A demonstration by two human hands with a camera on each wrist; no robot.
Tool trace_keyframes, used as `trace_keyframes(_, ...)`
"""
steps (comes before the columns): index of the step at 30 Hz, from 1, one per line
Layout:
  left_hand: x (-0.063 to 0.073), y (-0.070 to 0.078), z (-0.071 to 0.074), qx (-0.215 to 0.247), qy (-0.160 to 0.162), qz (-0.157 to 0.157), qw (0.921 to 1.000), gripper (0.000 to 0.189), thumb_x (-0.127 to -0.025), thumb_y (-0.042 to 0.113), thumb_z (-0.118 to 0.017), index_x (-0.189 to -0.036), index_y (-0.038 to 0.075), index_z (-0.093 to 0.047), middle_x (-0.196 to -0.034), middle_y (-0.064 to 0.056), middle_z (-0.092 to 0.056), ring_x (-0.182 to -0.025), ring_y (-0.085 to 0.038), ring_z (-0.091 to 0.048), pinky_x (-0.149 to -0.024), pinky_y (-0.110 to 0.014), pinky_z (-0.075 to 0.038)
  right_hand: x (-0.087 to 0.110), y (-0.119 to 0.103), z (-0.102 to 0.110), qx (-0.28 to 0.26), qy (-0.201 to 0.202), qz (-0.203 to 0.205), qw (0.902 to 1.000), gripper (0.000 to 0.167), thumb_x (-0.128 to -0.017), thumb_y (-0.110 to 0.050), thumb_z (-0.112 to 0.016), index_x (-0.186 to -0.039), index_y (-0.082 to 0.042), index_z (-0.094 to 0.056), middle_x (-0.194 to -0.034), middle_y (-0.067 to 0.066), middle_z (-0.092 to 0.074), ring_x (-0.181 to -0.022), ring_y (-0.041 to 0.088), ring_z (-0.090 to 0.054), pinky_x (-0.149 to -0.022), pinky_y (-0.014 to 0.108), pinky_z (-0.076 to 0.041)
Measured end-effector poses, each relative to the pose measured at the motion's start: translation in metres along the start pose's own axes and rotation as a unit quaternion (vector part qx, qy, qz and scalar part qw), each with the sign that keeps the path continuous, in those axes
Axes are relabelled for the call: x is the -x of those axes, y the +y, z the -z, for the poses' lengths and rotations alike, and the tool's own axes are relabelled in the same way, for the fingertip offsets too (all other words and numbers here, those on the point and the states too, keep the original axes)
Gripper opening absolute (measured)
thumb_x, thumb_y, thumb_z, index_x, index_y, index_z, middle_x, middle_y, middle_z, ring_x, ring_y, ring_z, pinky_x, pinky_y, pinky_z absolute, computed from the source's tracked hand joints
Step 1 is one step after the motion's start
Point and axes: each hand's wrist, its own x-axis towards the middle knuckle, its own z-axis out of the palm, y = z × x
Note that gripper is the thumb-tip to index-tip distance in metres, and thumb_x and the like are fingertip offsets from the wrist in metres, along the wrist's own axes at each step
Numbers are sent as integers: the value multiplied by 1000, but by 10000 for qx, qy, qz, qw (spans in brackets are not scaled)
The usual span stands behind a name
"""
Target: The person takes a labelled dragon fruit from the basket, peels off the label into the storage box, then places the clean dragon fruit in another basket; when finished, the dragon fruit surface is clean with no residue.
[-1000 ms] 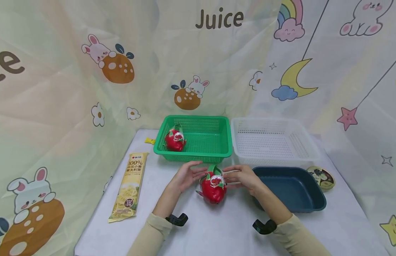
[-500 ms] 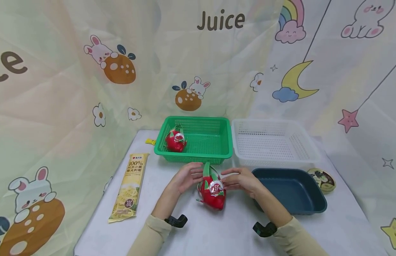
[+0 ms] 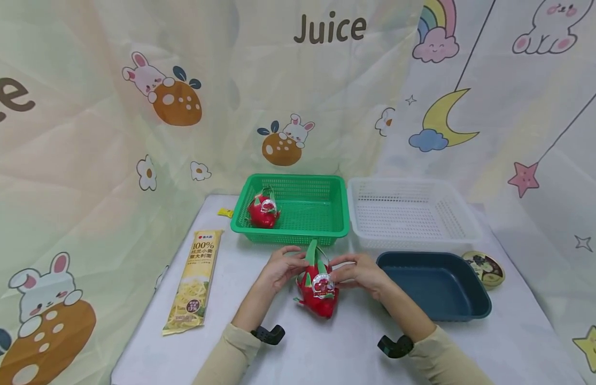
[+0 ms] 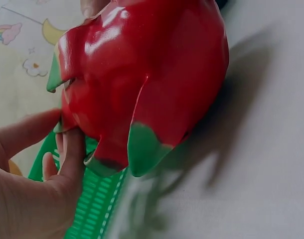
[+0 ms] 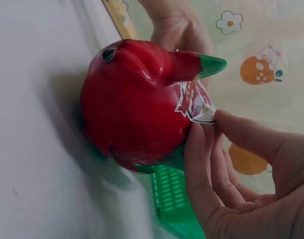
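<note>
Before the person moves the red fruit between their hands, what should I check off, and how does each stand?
1. Left hand touching the glossy red, green-tipped dragon fruit: ok, pinching a leaf tip.
2. Right hand touching it: ok, at the edge of its shiny printed label.
3. Firmness of the hold: cannot tell.
4. Dragon fruit clear of the flat white tabletop: cannot tell.
5. Room in the green rectangular plastic basket: ok, bare floor beside another red dragon fruit.
</note>
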Motion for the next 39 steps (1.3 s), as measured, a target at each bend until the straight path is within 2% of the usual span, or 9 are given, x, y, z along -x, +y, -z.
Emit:
trace_keyframes(8, -3, -3, 2, 22, 35, 23, 10000, 50, -89, -16, -65, -135, -7, -47, -136, -30, -62, -89, -19, -74, -82, -30, -62, 0, 1, -3, 121, 105, -107, 9998, 49, -91, -10, -80, -131, 11, -61, -102, 17, -78, -88, 24, -76, -92, 53, -60)
trace_keyframes(17, -4, -5, 4, 195, -38, 53, 9998, 52, -91, -19, -62, -139, -10, -45, -141, -34, -57, -89, -18, -73, -81, -28, -62, -2, 7, -2, -94, 56, -231, 9997, 43, -92, -11, -80, -124, 14, -68, -106, 14, -78, -88, 18, -75, -88, 44, -63)
trace_keyframes(24, -4, -6, 7, 337, -100, -2, 9994, 52, -92, -19, -61, -141, -12, -45, -141, -33, -57, -92, -18, -72, -81, -27, -62, -3, 8, -2, -465, -94, -323, 9983, 44, -94, -10, -77, -128, 15, -65, -110, 14, -78, -95, 20, -75, -88, 41, -63)
trace_keyframes(33, -9, -7, 15, 437, -209, 7, 9988, 53, -92, -20, -58, -143, -12, -46, -141, -34, -58, -90, -19, -73, -80, -29, -61, -4, 7, -6, -856, -463, -363, 9946, 40, -96, -6, -73, -129, 15, -65, -109, 13, -78, -94, 19, -75, -86, 38, -63)
trace_keyframes(39, -10, -6, 18, 251, -306, -18, 9992, 55, -92, -18, -59, -146, -12, -48, -144, -33, -55, -96, -18, -73, -83, -28, -62, -6, 11, -7, -1169, -650, -449, 9900, 44, -99, -5, -68, -134, 19, -58, -109, 14, -78, -94, 19, -76, -88, 39, -62)
